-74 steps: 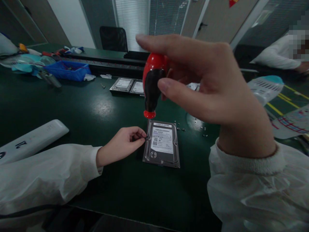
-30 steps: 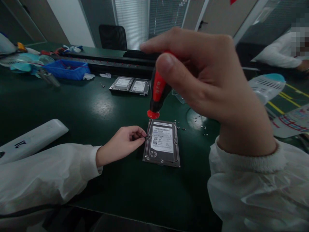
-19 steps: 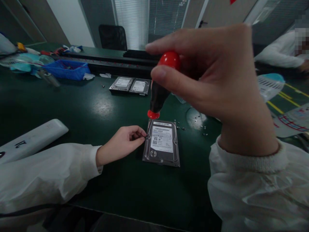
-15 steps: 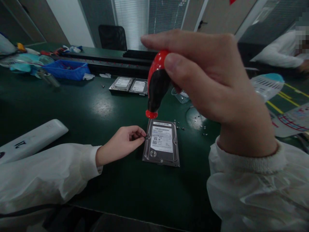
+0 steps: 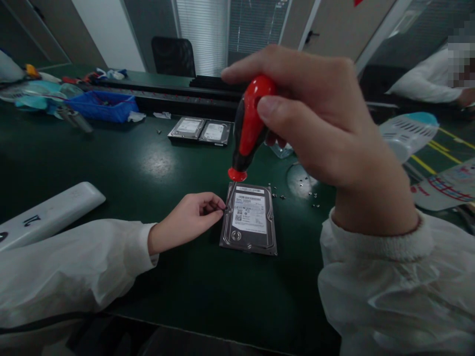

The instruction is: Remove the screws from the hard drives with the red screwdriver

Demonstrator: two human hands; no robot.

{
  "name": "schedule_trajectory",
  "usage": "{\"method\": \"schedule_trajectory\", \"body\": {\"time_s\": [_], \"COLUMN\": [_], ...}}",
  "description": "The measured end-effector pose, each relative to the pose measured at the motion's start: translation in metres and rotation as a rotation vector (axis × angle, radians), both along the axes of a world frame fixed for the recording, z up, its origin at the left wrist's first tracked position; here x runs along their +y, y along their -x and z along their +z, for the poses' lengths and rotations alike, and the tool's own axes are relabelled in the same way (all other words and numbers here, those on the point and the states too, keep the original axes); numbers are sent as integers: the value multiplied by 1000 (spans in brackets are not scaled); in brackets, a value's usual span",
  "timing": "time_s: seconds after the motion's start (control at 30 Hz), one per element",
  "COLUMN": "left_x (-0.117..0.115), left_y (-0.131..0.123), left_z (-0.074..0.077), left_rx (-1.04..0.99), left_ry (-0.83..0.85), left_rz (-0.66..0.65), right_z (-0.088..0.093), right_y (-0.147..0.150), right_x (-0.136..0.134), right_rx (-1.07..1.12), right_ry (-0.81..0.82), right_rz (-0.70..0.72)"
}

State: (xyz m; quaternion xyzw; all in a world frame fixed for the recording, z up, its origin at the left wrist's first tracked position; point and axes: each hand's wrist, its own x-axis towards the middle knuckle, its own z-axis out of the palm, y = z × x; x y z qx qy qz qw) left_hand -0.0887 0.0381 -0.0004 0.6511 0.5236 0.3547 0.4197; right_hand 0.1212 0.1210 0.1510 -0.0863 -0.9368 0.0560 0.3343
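A hard drive (image 5: 249, 237) lies label up on the green table. My right hand (image 5: 311, 113) is closed round the handle of a red and black screwdriver (image 5: 249, 126), its index finger lying over the top end. The thin shaft slants down toward the drive's left edge. There my left hand (image 5: 196, 215) meets the edge with thumb and fingertips pinched together close to the shaft's tip. Whatever sits between those fingertips is too small to make out.
Several small screws (image 5: 301, 184) lie right of the drive. Two more hard drives (image 5: 215, 132) sit farther back. A blue bin (image 5: 107, 110) stands back left, a white numbered bar-shaped object (image 5: 55, 212) at left. A perforated plastic piece (image 5: 411, 132) is at right, near a person's white sleeve (image 5: 423, 81).
The screwdriver handle has turned in my right hand, its red side now facing me, and shifted slightly right. My left hand stays at the drive's edge.
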Motion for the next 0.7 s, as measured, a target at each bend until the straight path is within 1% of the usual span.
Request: {"method": "schedule_trajectory", "body": {"time_s": [0.17, 0.27, 0.37, 0.43, 0.53, 0.6, 0.7], "left_x": [-1, -1, 1, 2, 2, 2, 1], "left_y": [1, 1, 1, 1, 1, 1, 2], "left_z": [-1, -2, -3, -3, -3, -2, -1], "left_rx": [3, 3, -9, -22, -21, -15, -2], "left_ry": [4, 3, 4, 7, 12, 18, 27], "left_rz": [-1, 2, 0, -1, -7, -10, -7], "right_z": [1, 3, 4, 4, 3, 2, -1], "right_y": [1, 0, 0, 1, 2, 1, 0], "right_x": [-4, -7, -7, -4, 0, 0, -5], "right_rx": [19, -38, -56, -23, -2, 3, 35], "right_ry": [-47, 8, 66, 18, -44, -8, 109], "right_rz": [-56, -24, -29, -10, -21, -34, -13]}}
